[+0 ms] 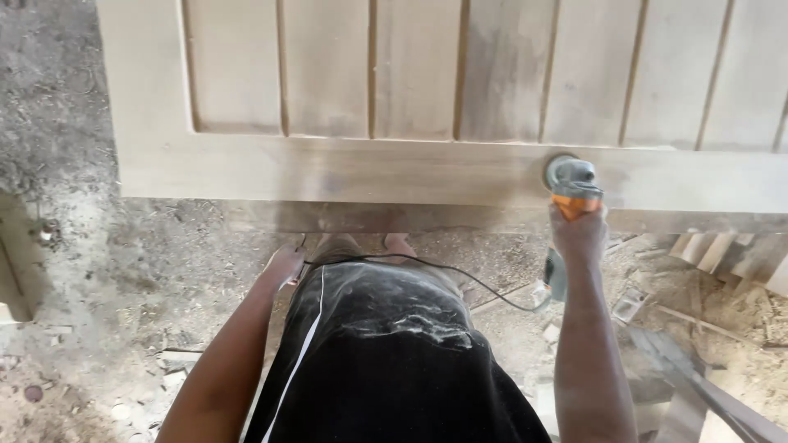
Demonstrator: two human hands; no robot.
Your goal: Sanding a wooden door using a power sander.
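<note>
Where the door [369, 176] lies flat across the top of the view, its long bottom rail runs left to right, and the sander [572, 182] sits on that rail toward the right end. Right hand [579, 234] wraps the sander's orange body from below, grip closed tight around it; disc end points away from the body, pressed flat on the wood. Tool axis runs roughly square to the rail, so the rail's length stretches sideways from the grip, mostly off to the left. Cord [460, 275] trails from the tool's rear, loops down and left across the front of the dusty black shorts [386, 361]. Left hand [283, 267] hangs low below the door's near edge, well apart from the sander, fingers loosely curled, gripping nothing that shows. Right hand is clearly the nearer one to the work. Floor [98, 271] is thick with sawdust; offcuts [722, 254] lie in a heap at right, below the door.
</note>
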